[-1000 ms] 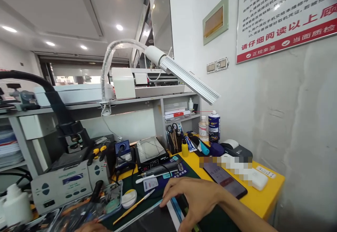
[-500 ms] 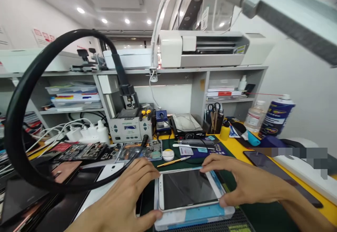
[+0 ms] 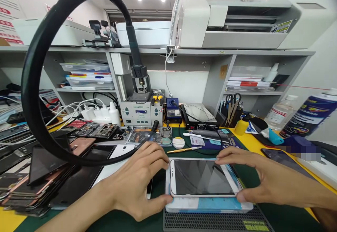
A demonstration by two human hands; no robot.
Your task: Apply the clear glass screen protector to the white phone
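Phone [image 3: 204, 177] between both hands — green mat [image 3: 155, 221] below.

White phone [image 3: 204, 177], dark screen up, lying on blue-and-white box [image 3: 207, 204]; left hand [image 3: 143, 181] at phone's left end, thumb and fingers spread; right hand [image 3: 263, 179] at its right end, fingers spread likewise; black perforated mat [image 3: 210, 221] under box; yellow pen-like tool [image 3: 184, 150] beyond phone, near round white container [image 3: 178, 142]; open parts tray [image 3: 150, 136] before grey soldering station [image 3: 142, 113]; stacked phone parts [image 3: 34, 186] on tabletop's left; black hose [image 3: 34, 49] looping above them; spray can [image 3: 309, 114] at right, beside clear bottle [image 3: 281, 112].
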